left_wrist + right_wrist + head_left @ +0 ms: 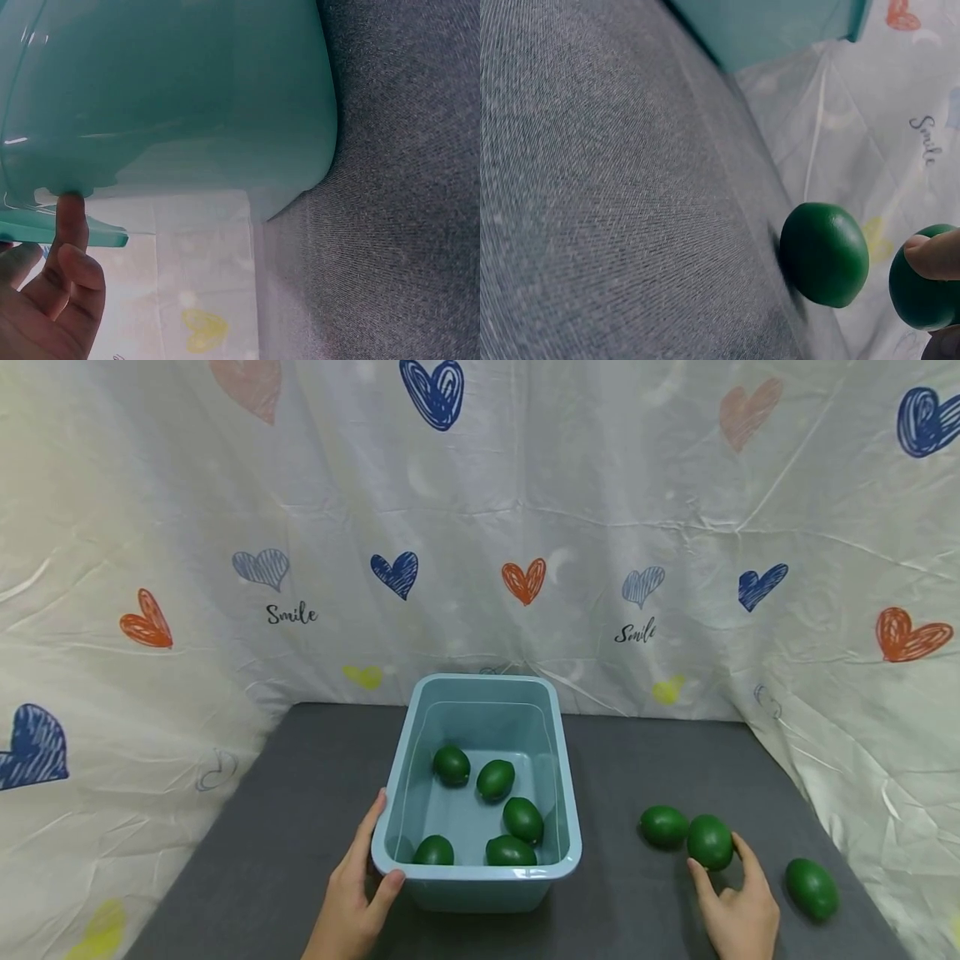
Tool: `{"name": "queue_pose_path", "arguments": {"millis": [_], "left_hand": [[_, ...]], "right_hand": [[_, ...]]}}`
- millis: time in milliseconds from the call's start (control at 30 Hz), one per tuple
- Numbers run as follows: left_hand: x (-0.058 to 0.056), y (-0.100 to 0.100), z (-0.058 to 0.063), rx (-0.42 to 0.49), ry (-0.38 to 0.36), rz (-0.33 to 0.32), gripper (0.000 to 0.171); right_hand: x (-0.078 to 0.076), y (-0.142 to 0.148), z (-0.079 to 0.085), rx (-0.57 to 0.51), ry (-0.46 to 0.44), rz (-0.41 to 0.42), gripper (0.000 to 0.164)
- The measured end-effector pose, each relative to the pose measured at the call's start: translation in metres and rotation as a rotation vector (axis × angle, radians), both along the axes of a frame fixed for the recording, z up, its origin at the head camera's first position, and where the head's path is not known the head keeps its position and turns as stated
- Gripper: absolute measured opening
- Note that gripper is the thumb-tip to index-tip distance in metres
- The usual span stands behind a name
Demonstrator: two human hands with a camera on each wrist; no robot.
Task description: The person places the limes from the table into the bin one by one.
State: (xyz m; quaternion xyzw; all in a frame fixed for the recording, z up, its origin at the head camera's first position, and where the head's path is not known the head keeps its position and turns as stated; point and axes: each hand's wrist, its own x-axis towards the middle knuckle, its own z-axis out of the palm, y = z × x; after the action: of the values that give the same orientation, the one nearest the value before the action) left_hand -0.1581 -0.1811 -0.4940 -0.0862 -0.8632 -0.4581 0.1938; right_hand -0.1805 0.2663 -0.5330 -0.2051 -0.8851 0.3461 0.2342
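Note:
A light blue plastic bin (477, 874) stands at the middle of the table, with several green limes (496, 780) inside. At its near left corner my left hand (352, 885) grips the rim, thumb at the front and fingers along the left side. In the left wrist view a fingertip touches the bin's wall (172, 90). To the right of the bin, my right hand (738, 910) pinches a lime (709, 842) between thumb and fingers. Just left of that lime lies another lime (663, 827); a third lime (812, 889) lies right of the hand.
The dark grey tabletop (247, 868) runs back to a white curtain (465, 635) printed with hearts and the word Smile. The curtain also flanks the table on both sides. In the right wrist view the bin (780, 30) shows beyond the grey cloth surface.

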Motion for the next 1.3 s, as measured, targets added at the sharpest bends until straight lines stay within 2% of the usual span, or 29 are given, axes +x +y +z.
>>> {"name": "queue_pose_path", "arguments": {"millis": [333,500,833,1167,1300], "left_hand": [[0.001,-0.001,0.001,-0.019,0.018,0.006,0.087],[0.003,-0.004,-0.001,-0.043,0.029,0.031,0.087],[-0.001,-0.003,-0.003,-0.041,0.050,0.013,0.089],[0.001,-0.003,-0.001,-0.039,0.043,0.017,0.089],[0.001,-0.001,-0.002,-0.015,0.039,0.004,0.088]], "right_hand": [[0.000,-0.007,0.008,-0.008,0.015,0.017,0.074],[-0.002,-0.013,0.011,-0.003,0.039,0.039,0.073],[-0.005,-0.015,0.018,0.015,0.067,0.049,0.073],[-0.005,-0.028,0.032,0.000,0.008,0.067,0.076],[-0.003,-0.030,0.034,0.001,0.015,0.073,0.077]]}}
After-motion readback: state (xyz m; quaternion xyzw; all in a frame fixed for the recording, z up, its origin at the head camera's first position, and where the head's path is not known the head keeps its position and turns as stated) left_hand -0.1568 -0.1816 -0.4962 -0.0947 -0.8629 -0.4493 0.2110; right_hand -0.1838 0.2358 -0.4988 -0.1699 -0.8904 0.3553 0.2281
